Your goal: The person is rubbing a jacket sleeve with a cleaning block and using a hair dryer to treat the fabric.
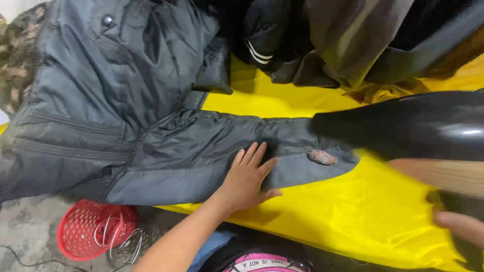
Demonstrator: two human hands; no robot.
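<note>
A dark grey padded jacket (116, 106) lies on a yellow sheet (353, 211), one sleeve (201, 146) stretched to the right. My left hand (248, 177) presses flat on that sleeve, fingers spread. Near the cuff sits a small pinkish patch (322, 157). My right hand (451, 199), blurred at the right edge, grips the handle of a glossy black hair-dryer-like tool (403, 126) whose nozzle points at the patch.
A heap of dark and brown clothes (353, 40) lies at the back on the sheet. A red mesh basket (93, 229) with white wire stands on the grey floor at lower left. Camouflage fabric (17, 60) shows at far left.
</note>
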